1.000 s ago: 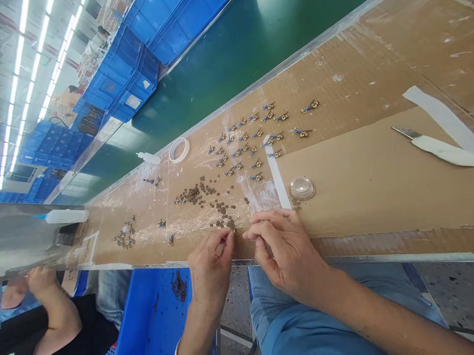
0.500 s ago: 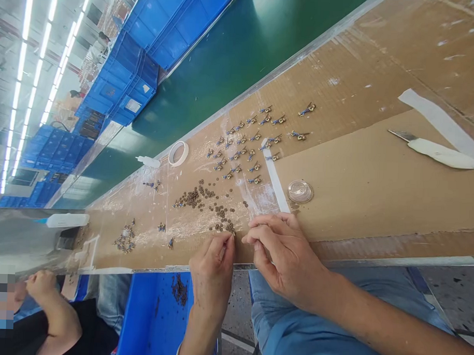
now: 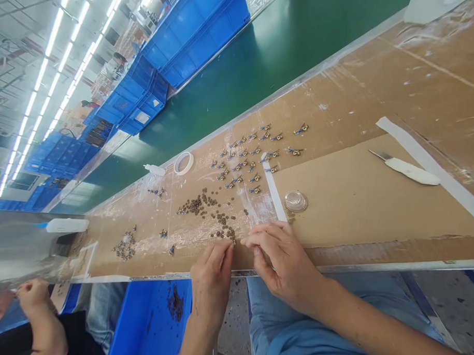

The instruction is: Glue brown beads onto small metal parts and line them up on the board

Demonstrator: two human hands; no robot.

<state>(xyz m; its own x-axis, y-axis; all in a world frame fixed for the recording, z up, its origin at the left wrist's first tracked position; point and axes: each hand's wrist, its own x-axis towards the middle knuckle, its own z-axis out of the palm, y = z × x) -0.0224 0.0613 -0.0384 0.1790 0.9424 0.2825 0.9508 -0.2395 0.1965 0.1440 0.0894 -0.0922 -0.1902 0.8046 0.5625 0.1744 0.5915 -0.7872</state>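
My left hand (image 3: pixel 212 275) is at the table's near edge, its thumb and index finger pinched together on something too small to make out. Just right of it, my right hand (image 3: pixel 283 259) has its fingers curled and pressed together; what they hold, if anything, is hidden. The fingertips of both hands are close but apart. Beyond them lies a scattered pile of small brown pieces (image 3: pixel 197 205). Several small blue-and-tan figures (image 3: pixel 254 190) lie farther back on the cardboard. A shallow clear dish (image 3: pixel 296 201) rests beyond my right hand.
A knife (image 3: pixel 412 170) lies at the right. A tape roll (image 3: pixel 183 163) and white bottle (image 3: pixel 155 169) lie at the far edge. A blue bin (image 3: pixel 138 319) stands below the table. Another person's hand (image 3: pixel 34 297) is at lower left. Blue crates (image 3: pixel 195 36) stand beyond the green belt (image 3: pixel 241 69).
The view has shifted, so the table items appear slightly lower. My hands keep nearly the same pose, pinched near each other. The other person's hand appears a little lower and farther left.
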